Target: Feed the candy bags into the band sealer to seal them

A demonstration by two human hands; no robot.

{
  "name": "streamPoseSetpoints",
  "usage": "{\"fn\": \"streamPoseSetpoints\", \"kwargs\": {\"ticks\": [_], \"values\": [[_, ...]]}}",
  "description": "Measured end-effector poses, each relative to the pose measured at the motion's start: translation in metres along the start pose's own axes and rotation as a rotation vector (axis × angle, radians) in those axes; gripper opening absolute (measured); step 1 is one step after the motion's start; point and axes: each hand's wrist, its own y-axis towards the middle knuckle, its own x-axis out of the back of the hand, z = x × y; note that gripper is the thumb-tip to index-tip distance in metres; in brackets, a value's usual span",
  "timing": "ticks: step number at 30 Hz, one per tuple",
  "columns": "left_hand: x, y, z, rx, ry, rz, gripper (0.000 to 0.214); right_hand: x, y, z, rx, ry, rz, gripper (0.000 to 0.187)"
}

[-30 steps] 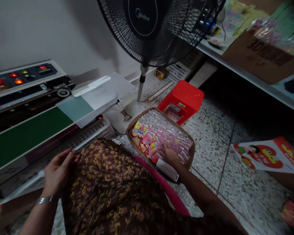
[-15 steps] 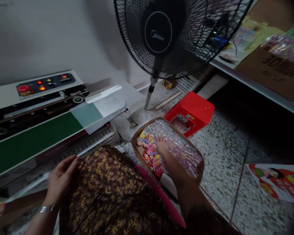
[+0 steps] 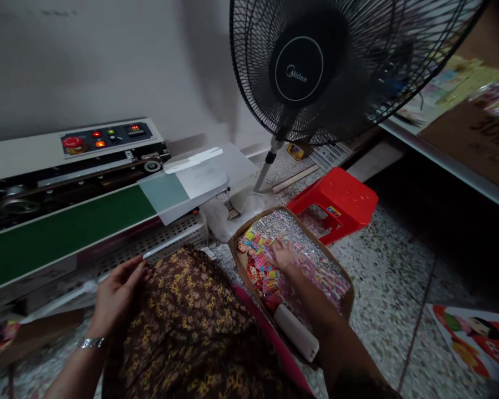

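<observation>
My right hand [image 3: 281,255] reaches into a shallow cardboard box [image 3: 349,307]. Its fingers are spread and rest on a layer of small shiny packets [image 3: 291,227] with silver, pink and yellow colours. Cartoon-printed pieces [image 3: 255,269] lie at the box's left side, close to those fingers. A pale oblong object [image 3: 296,331] sits along the near edge of the box, beside my right forearm. My left hand [image 3: 118,288], with a metal bracelet at the wrist, hovers by the brown flowered cloth [image 3: 191,321] over my lap. Its fingers are loosely bent, and nothing shows in them.
A green conveyor belt [image 3: 95,216] with a lit control panel [image 3: 108,138] runs along the left. A black standing fan [image 3: 299,69] rises behind the box, and a red stool [image 3: 341,199] stands right of it. At right is a table edge [image 3: 444,158] with cartons.
The view has shifted, so the scene sits further right and slightly lower. My right hand remains in the box, its fingers differently placed. More of the pale oblong object shows.
</observation>
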Motion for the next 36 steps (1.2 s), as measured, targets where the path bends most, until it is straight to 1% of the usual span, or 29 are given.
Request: {"fn": "streamPoseSetpoints", "kwargs": {"ticks": [3, 5, 7, 9, 12, 14, 18, 20, 24, 27, 32, 34, 36], "values": [[0.001, 0.001, 0.004, -0.029, 0.002, 0.017, 0.046, 0.006, 0.0, 0.005, 0.115, 0.021, 0.044, 0.052], [0.002, 0.003, 0.007, -0.044, 0.008, 0.009, 0.044, 0.008, 0.002, 0.011, 0.147, 0.033, 0.069, 0.053], [0.003, 0.004, 0.01, -0.058, 0.016, -0.001, 0.043, 0.007, 0.005, 0.017, 0.12, 0.043, 0.094, 0.059], [0.004, 0.006, 0.012, -0.074, 0.02, 0.007, 0.043, 0.003, 0.009, 0.022, 0.06, 0.076, 0.126, 0.064], [0.004, 0.007, 0.014, -0.091, 0.013, 0.013, 0.046, -0.004, 0.015, 0.027, -0.015, 0.138, 0.16, 0.061], [0.004, 0.007, 0.014, -0.096, 0.007, 0.016, 0.047, -0.009, 0.02, 0.027, -0.061, 0.169, 0.15, 0.06], [0.004, 0.005, 0.012, -0.102, 0.007, 0.033, 0.049, -0.017, 0.033, 0.022, -0.139, 0.294, 0.078, 0.067], [0.004, 0.004, 0.011, -0.104, 0.009, 0.022, 0.05, -0.02, 0.039, 0.019, -0.129, 0.329, 0.048, 0.067], [0.004, 0.003, 0.01, -0.111, 0.018, 0.004, 0.051, -0.022, 0.046, 0.02, -0.114, 0.33, 0.006, 0.057], [0.005, 0.004, 0.013, -0.116, 0.02, 0.013, 0.052, -0.022, 0.041, 0.023, -0.077, 0.34, -0.005, 0.046], [0.005, 0.008, 0.016, -0.133, 0.029, 0.032, 0.056, -0.018, 0.027, 0.032, 0.043, 0.375, 0.017, 0.033], [-0.001, 0.007, 0.012, -0.161, 0.045, 0.028, 0.056, -0.009, 0.024, 0.033, 0.109, 0.397, 0.009, 0.03], [-0.013, 0.003, 0.005, -0.229, 0.088, 0.05, 0.053, 0.011, 0.023, 0.032, 0.177, 0.416, -0.011, 0.026]]}}
